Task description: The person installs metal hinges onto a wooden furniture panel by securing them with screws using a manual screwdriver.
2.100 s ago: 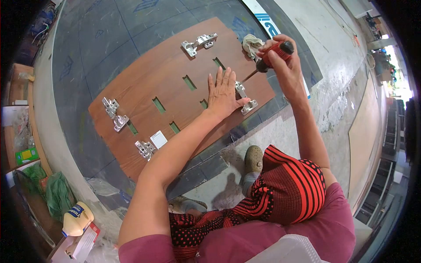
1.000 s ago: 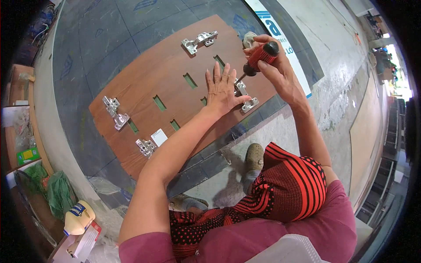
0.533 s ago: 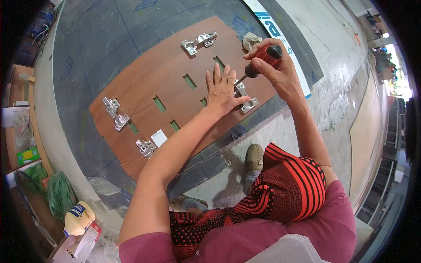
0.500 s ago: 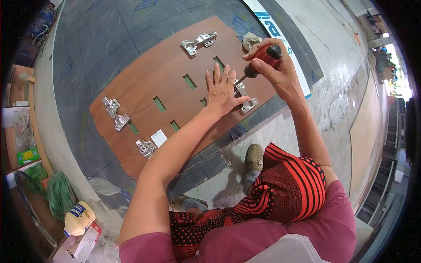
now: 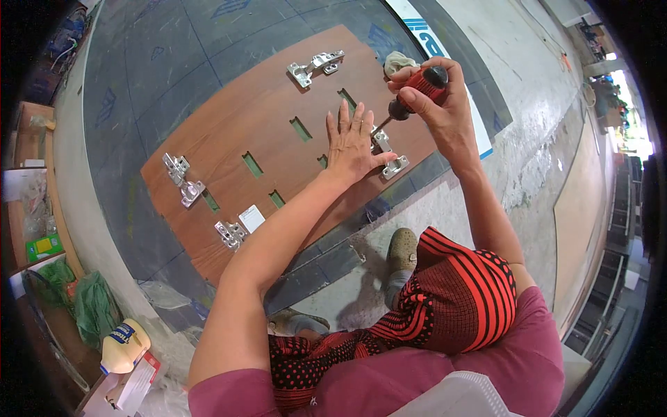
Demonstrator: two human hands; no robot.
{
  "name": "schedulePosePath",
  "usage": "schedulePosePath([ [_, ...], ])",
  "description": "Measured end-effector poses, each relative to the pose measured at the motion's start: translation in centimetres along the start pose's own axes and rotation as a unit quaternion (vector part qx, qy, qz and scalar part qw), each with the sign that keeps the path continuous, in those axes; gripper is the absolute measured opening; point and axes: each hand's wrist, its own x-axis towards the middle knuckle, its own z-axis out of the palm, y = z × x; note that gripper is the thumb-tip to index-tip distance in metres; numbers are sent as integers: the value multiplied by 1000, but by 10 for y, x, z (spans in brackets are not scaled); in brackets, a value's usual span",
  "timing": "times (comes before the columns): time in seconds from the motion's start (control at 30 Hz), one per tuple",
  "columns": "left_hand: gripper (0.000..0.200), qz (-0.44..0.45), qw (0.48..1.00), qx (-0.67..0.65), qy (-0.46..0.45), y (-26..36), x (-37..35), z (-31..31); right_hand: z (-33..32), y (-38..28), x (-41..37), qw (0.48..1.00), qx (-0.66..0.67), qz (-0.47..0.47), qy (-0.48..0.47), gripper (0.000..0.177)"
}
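Note:
A brown wooden board (image 5: 243, 125) with several green-lined slots lies on the dark sheet. My left hand (image 5: 349, 147) is spread flat on it, its thumb beside a metal hinge (image 5: 393, 165) near the right edge. My right hand (image 5: 445, 104) is wrapped round the red and black handle of a screwdriver (image 5: 425, 85), whose shaft slants down to that hinge. The tip is hidden by my left fingers. Other metal hinges are at the board's top (image 5: 316, 67), left side (image 5: 183, 181) and lower left (image 5: 230, 235), the last beside a white label (image 5: 251, 218).
The dark sheet (image 5: 167, 83) extends around the board. A whitish crumpled cloth (image 5: 399, 64) lies by the board's upper right. At the lower left are a green bag (image 5: 97, 309) and a yellowish bottle (image 5: 126, 346). My feet are on the concrete below the board.
My right hand and the screwdriver handle have shifted slightly, and the right fingers sit differently round the handle. My left hand stays in place on the board.

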Motion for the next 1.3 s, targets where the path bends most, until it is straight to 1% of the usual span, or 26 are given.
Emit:
schedulePosePath([
  [0.03, 100, 0, 1000, 0, 0, 0, 0, 0, -1, 0, 0, 1000, 0, 0, 0, 42],
  [0.1, 100, 0, 1000, 0, 1, 0, 0, 0, -5, 1, 0, 998, -45, 30, -28, 45],
  [0.13, 101, 4, 1000, 9, 5, 0, 0, 0, -6, 0, 0, 998, -45, 30, -29, 45],
  [0.2, 102, 7, 1000, 17, 9, 0, -1, 1, -7, -3, 0, 996, -31, 22, -76, 46],
  [0.3, 102, 10, 1000, 17, 12, -1, -1, 1, -8, -1, -2, 996, 0, 15, -88, 43],
  [0.43, 101, 15, 1000, 13, 15, -1, -1, 2, -7, 0, -4, 996, -21, -3, -87, 39],
  [0.53, 100, 16, 1000, 13, 11, -2, -1, 2, -5, -5, -4, 996, 7, 0, -89, 38],
  [0.63, 100, 17, 1000, 13, 8, 0, -1, 0, -8, -5, -3, 994, 16, -25, -110, 38],
  [0.8, 100, 14, 1000, 22, 4, 0, -1, -2, -7, 3, -3, 995, 12, -20, -92, 38],
  [0.93, 101, 11, 1000, 20, 1, 0, -1, -1, -7, -10, -3, 994, -3, -2, -109, 41],
  [1.0, 101, 11, 1000, 19, 1, 0, -1, 0, -8, -15, -2, 990, -43, -11, -134, 44],
  [1.13, 103, 9, 1000, 18, -1, 0, 0, 0, -7, -16, 0, 993, -33, 12, -117, 45],
  [1.17, 105, 3, 1000, 16, -10, 0, 0, 1, -7, -20, 0, 986, -141, 12, -92, 46],
  [1.2, 105, 3, 1000, 16, -10, 0, 0, 1, -7, -23, -1, 967, -246, 12, -67, 48],
  [1.23, 105, 2, 1000, 17, -13, -1, 0, 1, -7, -21, -1, 967, -246, 12, -66, 48],
  [1.3, 105, 1, 1000, 17, -16, 0, 0, 1, -9, -15, -1, 971, -236, -14, -18, 50],
])
